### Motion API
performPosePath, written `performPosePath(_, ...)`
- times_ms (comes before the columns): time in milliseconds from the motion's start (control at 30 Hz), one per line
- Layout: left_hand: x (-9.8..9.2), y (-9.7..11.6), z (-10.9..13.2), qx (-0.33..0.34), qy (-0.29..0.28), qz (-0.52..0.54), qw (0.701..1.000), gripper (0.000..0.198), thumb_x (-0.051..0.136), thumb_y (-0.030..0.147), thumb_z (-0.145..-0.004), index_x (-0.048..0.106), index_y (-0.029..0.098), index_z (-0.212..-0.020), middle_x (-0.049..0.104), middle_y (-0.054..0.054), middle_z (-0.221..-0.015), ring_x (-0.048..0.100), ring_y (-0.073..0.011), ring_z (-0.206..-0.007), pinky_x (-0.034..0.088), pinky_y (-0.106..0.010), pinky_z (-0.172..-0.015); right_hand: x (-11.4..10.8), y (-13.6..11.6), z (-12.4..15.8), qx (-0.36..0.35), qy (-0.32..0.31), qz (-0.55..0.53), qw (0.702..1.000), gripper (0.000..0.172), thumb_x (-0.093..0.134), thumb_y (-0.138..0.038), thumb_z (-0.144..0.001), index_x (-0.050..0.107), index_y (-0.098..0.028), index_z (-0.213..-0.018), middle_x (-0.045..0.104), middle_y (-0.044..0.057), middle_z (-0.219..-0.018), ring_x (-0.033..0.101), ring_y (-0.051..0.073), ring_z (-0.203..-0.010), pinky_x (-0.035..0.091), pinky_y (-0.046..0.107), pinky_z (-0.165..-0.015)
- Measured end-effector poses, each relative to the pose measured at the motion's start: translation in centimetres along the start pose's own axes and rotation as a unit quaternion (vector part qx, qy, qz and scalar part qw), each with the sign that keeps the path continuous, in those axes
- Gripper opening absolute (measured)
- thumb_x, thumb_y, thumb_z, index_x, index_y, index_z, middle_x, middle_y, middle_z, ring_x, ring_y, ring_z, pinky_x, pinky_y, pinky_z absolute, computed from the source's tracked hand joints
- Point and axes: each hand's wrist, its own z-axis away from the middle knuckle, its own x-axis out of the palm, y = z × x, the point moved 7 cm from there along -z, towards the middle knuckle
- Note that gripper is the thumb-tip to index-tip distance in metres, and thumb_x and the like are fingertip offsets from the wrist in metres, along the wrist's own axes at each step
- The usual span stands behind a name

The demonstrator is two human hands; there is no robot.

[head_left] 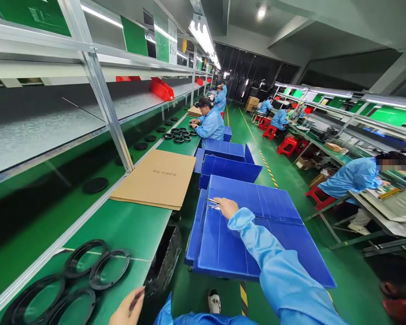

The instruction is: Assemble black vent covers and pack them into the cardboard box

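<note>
My right hand (227, 207) reaches forward over a blue plastic box (237, 243) with closed flaps. Its fingers are closed on a thin, silvery pointed tool (210, 201), which looks like tweezers. A shiny, clear scrap shows just below the tool. At the bottom edge, my left hand (128, 308) is partly cut off by the frame. Thumb and fingers are pinched together, with something small and dark between them that I cannot make out. Left of that hand, several black rings (110, 269) lie on the green bench (135, 230).
Flat brown cardboard sheets (155, 178) lie farther along the bench. A black bag (167, 257) hangs below its edge. An open blue box (228, 169) stands beyond the closed one. A co-worker (209, 122) sits handling black rings; more people work along the right benches.
</note>
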Motion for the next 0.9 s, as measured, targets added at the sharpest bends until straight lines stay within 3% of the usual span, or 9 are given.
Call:
performPosePath(100,6.3,4.5,1.5,0.064,0.008,-0.018,0.998,0.041,0.066,0.058,-0.063,0.076,0.026,-0.085,0.077,-0.004,-0.093,0.072,-0.0320,-0.093,0.059,-0.042,-0.092,0.2,3.3,0.0,-0.045,-0.020,0.025,0.998,0.041,0.045,-0.022,-0.102,0.056,-0.036,-0.139,0.068,0.005,-0.115,0.064,0.024,-0.105,0.047,0.032,-0.087)
performPosePath(200,11.7,8.8,2.9,0.132,0.010,-0.047,0.990,0.045,0.058,0.058,-0.078,0.073,0.023,-0.102,0.074,-0.007,-0.109,0.069,-0.0302,-0.105,0.056,-0.044,-0.100,0.9,3.3,-0.6,-0.101,-0.037,0.032,0.994,0.041,0.045,-0.020,-0.101,0.059,-0.038,-0.136,0.068,0.005,-0.109,0.065,0.024,-0.101,0.049,0.032,-0.084)
performPosePath(367,16.8,14.2,3.9,0.209,0.031,-0.098,0.972,0.046,0.051,0.053,-0.090,0.066,0.021,-0.119,0.066,-0.010,-0.126,0.059,-0.0289,-0.122,0.044,-0.049,-0.113,0.3,1.1,-1.7,-0.171,-0.054,0.054,0.982,0.035,0.050,-0.012,-0.096,0.069,-0.030,-0.119,0.068,0.007,-0.106,0.065,0.024,-0.100,0.050,0.034,-0.083)
performPosePath(500,18.6,15.1,4.1,0.195,0.041,-0.117,0.973,0.053,0.050,0.054,-0.091,0.059,0.019,-0.130,0.061,-0.012,-0.133,0.055,-0.0300,-0.127,0.039,-0.051,-0.116,-0.6,1.1,-1.5,-0.189,-0.062,0.081,0.977,0.030,0.048,-0.009,-0.097,0.072,-0.020,-0.111,0.068,0.011,-0.109,0.064,0.023,-0.101,0.049,0.034,-0.084)
performPosePath(600,18.9,15.0,4.3,0.162,0.045,-0.119,0.979,0.060,0.048,0.056,-0.091,0.054,0.017,-0.135,0.058,-0.013,-0.138,0.052,-0.0308,-0.131,0.038,-0.050,-0.117,-1.4,4.0,-0.3,-0.193,-0.078,0.104,0.973,0.031,0.047,-0.008,-0.097,0.073,-0.019,-0.109,0.069,0.012,-0.107,0.065,0.023,-0.100,0.049,0.034,-0.083)
performPosePath(700,18.8,15.2,4.5,0.125,0.035,-0.122,0.984,0.065,0.048,0.060,-0.088,0.054,0.017,-0.136,0.057,-0.012,-0.140,0.050,-0.0319,-0.133,0.036,-0.048,-0.118,-2.7,9.5,1.7,-0.186,-0.102,0.127,0.969,0.030,0.051,-0.010,-0.096,0.074,-0.024,-0.108,0.070,0.011,-0.105,0.066,0.025,-0.098,0.051,0.035,-0.080)
performPosePath(900,18.6,16.3,4.3,0.047,0.016,-0.140,0.989,0.076,0.045,0.067,-0.081,0.051,0.020,-0.139,0.055,-0.009,-0.142,0.049,-0.0355,-0.134,0.036,-0.050,-0.118,-6.3,23.1,7.2,-0.112,-0.160,0.176,0.965,0.032,0.056,-0.012,-0.093,0.075,-0.031,-0.110,0.071,0.008,-0.104,0.066,0.026,-0.102,0.049,0.034,-0.080)
